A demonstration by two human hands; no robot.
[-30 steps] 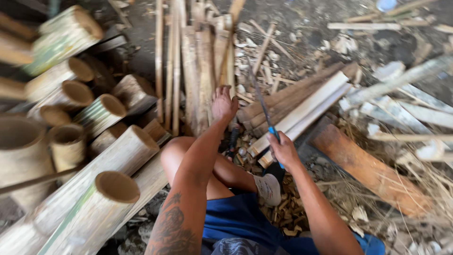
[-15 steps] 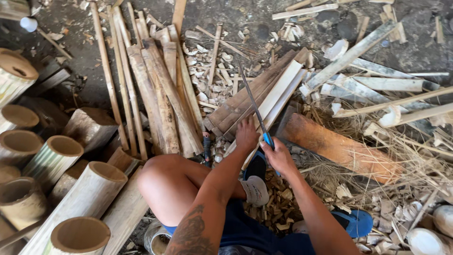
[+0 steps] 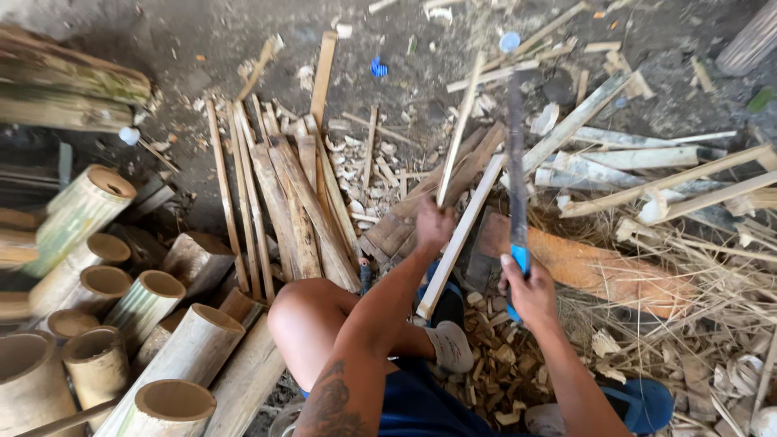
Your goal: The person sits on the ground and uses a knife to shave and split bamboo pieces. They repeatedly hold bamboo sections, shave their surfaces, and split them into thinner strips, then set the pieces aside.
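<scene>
Here, left hand (image 3: 433, 226) grips bamboo strip (image 3: 458, 133), right hand (image 3: 530, 290) grips blade (image 3: 515, 162)

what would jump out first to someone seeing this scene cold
The long dark blade with a blue handle, raised upright in the right hand at centre right, beside a thin bamboo strip gripped by the left hand. At lower left lies a heap of cut bamboo tubes with open round ends, and split slats fan across the ground ahead of the knee.
</scene>
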